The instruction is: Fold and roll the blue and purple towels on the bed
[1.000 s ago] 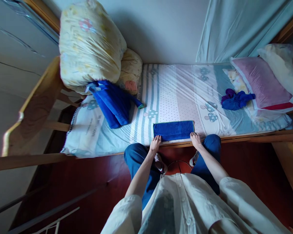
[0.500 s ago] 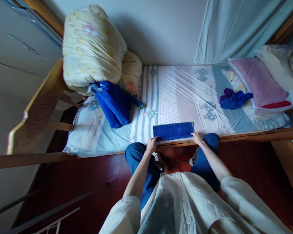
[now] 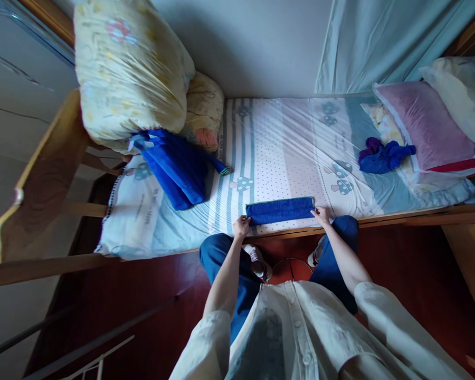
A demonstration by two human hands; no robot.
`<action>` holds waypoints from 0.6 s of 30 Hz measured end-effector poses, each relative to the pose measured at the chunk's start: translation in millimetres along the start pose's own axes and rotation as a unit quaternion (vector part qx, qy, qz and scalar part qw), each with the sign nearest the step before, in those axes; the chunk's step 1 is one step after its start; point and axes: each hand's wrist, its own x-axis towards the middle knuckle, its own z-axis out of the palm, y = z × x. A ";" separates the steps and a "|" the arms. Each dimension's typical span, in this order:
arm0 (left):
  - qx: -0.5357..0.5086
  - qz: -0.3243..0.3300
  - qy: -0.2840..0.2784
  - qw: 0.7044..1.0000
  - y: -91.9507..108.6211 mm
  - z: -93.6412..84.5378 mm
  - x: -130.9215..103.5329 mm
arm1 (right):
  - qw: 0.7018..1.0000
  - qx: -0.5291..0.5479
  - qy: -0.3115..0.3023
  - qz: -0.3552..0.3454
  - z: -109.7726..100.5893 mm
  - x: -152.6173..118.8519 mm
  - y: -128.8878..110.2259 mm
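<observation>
A blue towel (image 3: pixel 280 210), folded into a long narrow strip, lies flat near the front edge of the bed. My left hand (image 3: pixel 241 226) pinches its left end, near the lower corner. At the opposite end, my right hand (image 3: pixel 321 216) grips the right edge between thumb and fingers. More blue towels (image 3: pixel 174 171) lie in a loosely folded pile to the left on the mattress. A crumpled blue cloth (image 3: pixel 386 157) and a purple cloth (image 3: pixel 370 148) sit together off to the right.
A bulky yellow quilt (image 3: pixel 130 68) and a patterned pillow (image 3: pixel 206 108) stand at the bed's left end. On the right is a pink pillow (image 3: pixel 423 124). A wooden rail (image 3: pixel 415 217) runs along the bed's front, close to my knees. A curtain (image 3: pixel 360 47) hangs behind.
My left hand has shifted slightly up and left, from the towel's lower corner onto its left end. The right hand has moved slightly up the right edge. The view has shifted a little.
</observation>
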 end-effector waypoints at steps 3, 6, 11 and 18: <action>0.010 -0.017 -0.001 1.000 -1.2 2.2 3.9 | 1.000 0.004 -0.004 0.024 2.3 2.4 2.0; 0.021 -0.033 -0.004 0.999 -2.7 5.2 7.3 | 0.999 0.005 -0.006 0.044 4.4 5.8 2.4; 0.033 -0.055 -0.010 0.998 -4.7 9.4 13.7 | 0.997 -0.003 -0.015 0.072 8.3 11.9 2.9; 0.036 -0.062 -0.011 0.997 -5.0 11.5 16.2 | 0.995 -0.019 -0.022 0.095 10.0 15.1 1.6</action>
